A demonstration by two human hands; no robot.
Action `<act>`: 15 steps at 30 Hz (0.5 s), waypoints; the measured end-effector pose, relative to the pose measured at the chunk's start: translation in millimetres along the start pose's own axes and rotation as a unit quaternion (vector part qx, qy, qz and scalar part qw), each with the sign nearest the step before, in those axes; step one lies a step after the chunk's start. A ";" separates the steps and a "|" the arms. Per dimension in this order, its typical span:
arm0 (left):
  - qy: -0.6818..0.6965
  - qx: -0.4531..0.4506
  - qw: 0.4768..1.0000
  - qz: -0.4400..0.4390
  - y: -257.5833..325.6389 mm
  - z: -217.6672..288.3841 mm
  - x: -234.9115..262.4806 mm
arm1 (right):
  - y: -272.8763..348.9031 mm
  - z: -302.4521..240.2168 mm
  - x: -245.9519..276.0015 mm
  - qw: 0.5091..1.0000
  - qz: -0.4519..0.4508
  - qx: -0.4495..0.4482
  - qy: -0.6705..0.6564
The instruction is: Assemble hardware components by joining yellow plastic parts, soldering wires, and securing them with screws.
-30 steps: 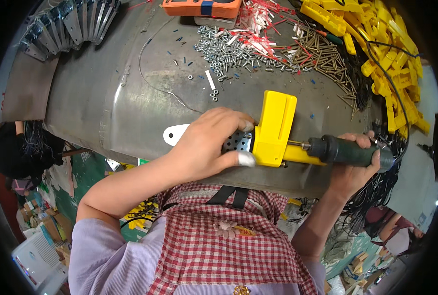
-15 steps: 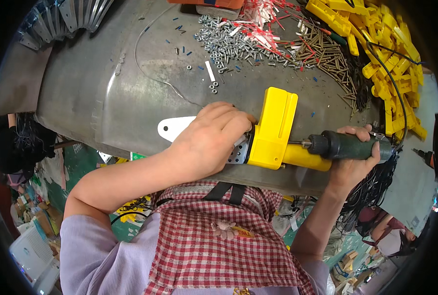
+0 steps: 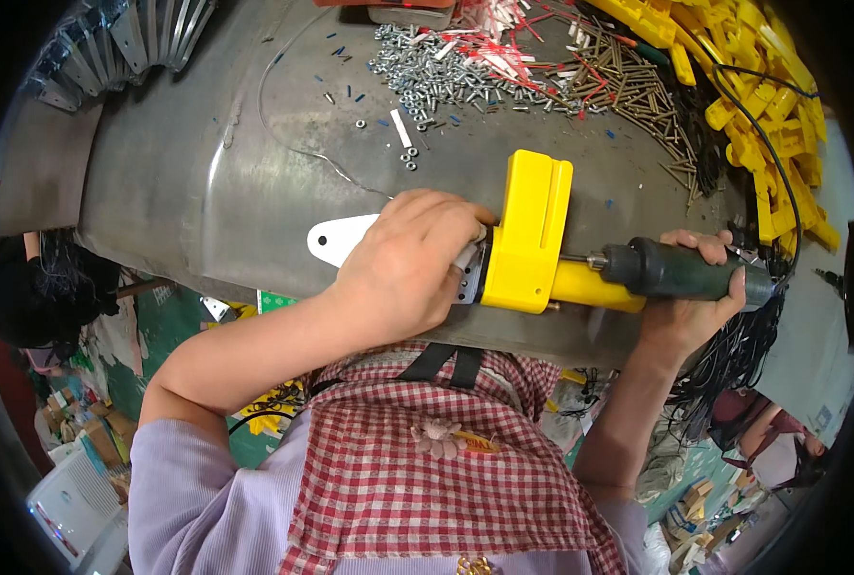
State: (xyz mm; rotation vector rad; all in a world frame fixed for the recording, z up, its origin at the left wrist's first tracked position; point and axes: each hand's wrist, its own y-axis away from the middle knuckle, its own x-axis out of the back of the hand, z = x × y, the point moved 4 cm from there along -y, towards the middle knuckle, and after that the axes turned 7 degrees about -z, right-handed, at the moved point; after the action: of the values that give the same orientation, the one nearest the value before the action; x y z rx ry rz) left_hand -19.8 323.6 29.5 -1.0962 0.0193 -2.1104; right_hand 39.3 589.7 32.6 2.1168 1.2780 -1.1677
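Observation:
My left hand (image 3: 409, 259) is closed round the metal end of a yellow plastic housing (image 3: 530, 235). A white plate (image 3: 339, 239) with a rounded tip and one hole sticks out to the left from under that hand. From the right, my right hand (image 3: 692, 311) grips a dark green power screwdriver (image 3: 681, 273), its fingers wrapped round the body. The tool's bit meets the right side of the housing, just above a yellow tubular handle (image 3: 592, 287). A screw end shows low on the housing. My left fingertips are partly hidden behind the hand.
Loose silver screws (image 3: 436, 81) and long brass-coloured screws (image 3: 642, 101) lie heaped at the far side of the metal table (image 3: 178, 182). Yellow plastic parts (image 3: 762, 91) pile up at the far right, crossed by a black cord (image 3: 776, 158). Metal brackets (image 3: 149, 34) stand far left.
The whole view has shifted slightly, with the table things sitting a little higher. Both hands keep their hold, and the screwdriver stays against the housing.

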 end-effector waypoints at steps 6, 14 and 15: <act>0.020 0.133 0.978 -0.161 -7.4 -0.2 11.9 | 25.9 -31.3 2.0 0.999 -0.035 0.020 0.000; 0.020 0.120 0.972 -0.203 -9.3 -1.9 8.5 | 41.8 -17.6 -0.5 0.999 -0.011 0.020 -0.040; 0.023 0.130 0.971 -0.199 -9.0 -2.6 8.2 | 43.4 -18.8 -0.4 0.999 -0.010 0.021 -0.040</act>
State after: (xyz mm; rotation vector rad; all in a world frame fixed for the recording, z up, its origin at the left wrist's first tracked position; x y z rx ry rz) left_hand -30.0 324.2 36.6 -0.9497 -0.4802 -2.4048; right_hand 85.1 580.8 40.3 2.0696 1.2518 -1.2835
